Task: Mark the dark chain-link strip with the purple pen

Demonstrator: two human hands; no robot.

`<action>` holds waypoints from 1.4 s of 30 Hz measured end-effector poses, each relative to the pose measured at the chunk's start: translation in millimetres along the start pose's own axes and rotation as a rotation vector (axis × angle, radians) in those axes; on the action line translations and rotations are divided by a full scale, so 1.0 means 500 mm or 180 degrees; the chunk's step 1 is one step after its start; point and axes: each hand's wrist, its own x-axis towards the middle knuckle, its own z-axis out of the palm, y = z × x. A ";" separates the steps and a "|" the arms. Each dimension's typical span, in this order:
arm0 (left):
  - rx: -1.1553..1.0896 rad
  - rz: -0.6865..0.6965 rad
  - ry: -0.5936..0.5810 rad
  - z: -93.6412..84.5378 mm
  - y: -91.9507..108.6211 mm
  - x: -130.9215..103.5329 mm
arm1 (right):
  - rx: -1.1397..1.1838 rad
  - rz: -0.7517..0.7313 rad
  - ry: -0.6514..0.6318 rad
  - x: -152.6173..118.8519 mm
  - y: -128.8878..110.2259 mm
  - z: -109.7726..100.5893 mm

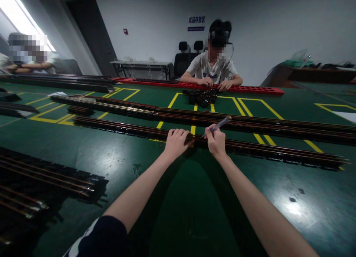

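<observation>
A long black strip (258, 151) with thin copper-coloured rods along it lies across the green table in front of me. My left hand (175, 142) grips its middle, fingers over the far side and thumb along the near side. Just to the right, my right hand (216, 141) is closed around a pen-shaped tool (221, 123) with a translucent handle. The tool slants down to the left, its thin tip at the strip; I cannot tell whether it touches. What lies under my left fingers is hidden.
Behind it runs another long black strip bundle (172, 114). More strips (50, 172) lie at the near left. Across the table (111, 149), a person in a headset handles a black cluster (201, 97) beside a red slotted rail (258, 89). Other people sit at the far left.
</observation>
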 end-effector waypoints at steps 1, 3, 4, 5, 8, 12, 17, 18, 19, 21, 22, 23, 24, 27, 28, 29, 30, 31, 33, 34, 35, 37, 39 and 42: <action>-0.0010 -0.0003 0.0004 -0.001 0.001 0.000 | 0.0014 0.0004 -0.0001 0.000 -0.001 0.000; -0.0026 -0.0018 -0.0009 -0.002 0.001 0.000 | 0.0043 0.0014 -0.0009 -0.001 -0.003 0.000; -0.0034 -0.0025 -0.0020 -0.003 0.002 0.000 | 0.0055 0.0020 -0.0014 -0.001 -0.004 0.000; -0.0045 -0.0033 -0.0029 -0.004 0.002 0.000 | 0.0063 0.0026 -0.0020 -0.001 -0.004 0.000; -0.0079 -0.0055 -0.0041 -0.007 0.003 0.001 | 0.0078 0.0039 -0.0038 -0.001 -0.006 -0.001; -0.0076 -0.0086 -0.0041 -0.009 0.004 0.000 | 0.0092 0.0064 -0.0057 -0.001 -0.008 0.000; -0.0047 -0.0115 -0.0014 -0.007 0.003 -0.001 | 0.0114 0.0058 -0.0016 -0.002 -0.010 0.001; -0.0041 -0.0111 -0.0007 -0.006 0.003 -0.002 | 0.0109 0.0056 -0.0001 -0.001 -0.010 0.001; -0.0037 -0.0108 0.0007 -0.006 0.003 -0.002 | 0.0100 0.0052 0.0013 -0.001 -0.009 0.001; -0.0033 -0.0099 0.0032 -0.005 0.002 -0.003 | 0.0080 0.0038 0.0048 0.000 -0.008 0.001; -0.0030 -0.0097 0.0040 -0.005 0.002 -0.004 | 0.0066 0.0031 0.0074 0.000 -0.007 0.001; -0.0028 -0.0098 0.0041 -0.005 0.002 -0.004 | 0.0045 0.0026 0.0109 0.000 -0.006 0.001; -0.0029 -0.0101 0.0037 -0.006 0.002 -0.004 | 0.0019 0.0027 0.0146 0.001 -0.006 0.001; -0.0049 -0.0123 0.0023 -0.007 0.003 -0.003 | -0.0046 0.0059 0.0252 0.001 -0.005 0.000; -0.0057 -0.0127 0.0026 -0.007 0.003 -0.003 | -0.0043 0.0071 0.0265 0.001 -0.005 0.000; -0.0063 -0.0131 0.0029 -0.006 0.003 -0.003 | -0.0023 0.0079 0.0265 0.001 -0.005 0.000; -0.0068 -0.0136 0.0032 -0.006 0.003 -0.003 | 0.0003 0.0082 0.0258 0.001 -0.005 -0.001; -0.0074 -0.0141 0.0034 -0.006 0.003 -0.002 | 0.0029 0.0079 0.0248 0.001 -0.006 -0.001; -0.0091 -0.0149 0.0034 -0.005 0.003 -0.002 | 0.0066 0.0061 0.0218 0.001 -0.007 -0.001; -0.0098 -0.0153 0.0030 -0.005 0.003 -0.002 | 0.0073 0.0051 0.0213 0.001 -0.007 -0.001; -0.0101 -0.0155 0.0028 -0.005 0.003 -0.002 | 0.0075 0.0040 0.0211 0.001 -0.007 -0.001; -0.0102 -0.0148 0.0023 -0.005 0.003 -0.002 | 0.0083 0.0024 0.0216 0.002 -0.006 -0.002; -0.0099 -0.0139 0.0013 -0.005 0.003 -0.002 | 0.0090 0.0029 0.0227 0.002 -0.005 -0.002; -0.0105 -0.0105 -0.0004 -0.004 0.001 -0.002 | 0.0063 0.0053 0.0222 0.001 -0.005 -0.003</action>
